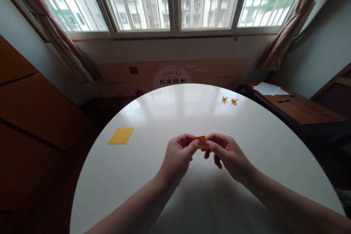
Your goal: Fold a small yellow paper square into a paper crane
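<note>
Between my two hands is a small folded piece of orange paper [202,142], held up over the middle of the table. My left hand [179,155] pinches its left side between thumb and fingers. On the right side, my right hand [226,151] grips the paper's edge with thumb and forefinger, its lower fingers curled loosely beneath. The fingertips cover part of the paper, so its full folded shape is hidden. A stack of yellow-orange paper squares [121,136] lies to the left of my hands. Two small folded paper cranes, a left one [224,99] and a right one [234,102], stand at the far right.
The round white table [131,182] has a glossy top. Behind it, a printed box panel [227,75] leans below the barred windows [203,0]. A wooden side table [307,111] with white sheets [270,88] stands at the right. An orange-brown cabinet [33,117] is at the left.
</note>
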A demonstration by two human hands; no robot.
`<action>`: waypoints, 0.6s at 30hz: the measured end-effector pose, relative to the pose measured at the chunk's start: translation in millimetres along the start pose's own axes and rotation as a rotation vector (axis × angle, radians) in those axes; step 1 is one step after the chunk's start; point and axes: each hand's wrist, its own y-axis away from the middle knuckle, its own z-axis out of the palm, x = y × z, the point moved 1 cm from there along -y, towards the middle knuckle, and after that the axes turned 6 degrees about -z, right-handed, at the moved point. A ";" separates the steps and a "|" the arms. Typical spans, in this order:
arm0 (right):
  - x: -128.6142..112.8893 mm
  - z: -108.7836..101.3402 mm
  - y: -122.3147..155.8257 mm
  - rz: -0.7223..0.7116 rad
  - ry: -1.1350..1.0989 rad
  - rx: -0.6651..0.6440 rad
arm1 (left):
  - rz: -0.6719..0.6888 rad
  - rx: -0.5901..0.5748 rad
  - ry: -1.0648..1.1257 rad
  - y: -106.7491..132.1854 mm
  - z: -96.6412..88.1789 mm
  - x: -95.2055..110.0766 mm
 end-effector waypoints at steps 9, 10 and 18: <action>0.9 2.9 -2.3 0.057 -0.024 0.034 | 0.146 0.013 -0.153 1.3 0.4 -2.9; 0.6 3.5 -2.7 0.051 -0.015 0.042 | 0.151 0.014 -0.159 1.9 0.7 -3.3; 2.0 3.9 -1.5 0.074 -0.016 0.048 | 0.142 0.033 -0.111 2.3 0.5 -2.3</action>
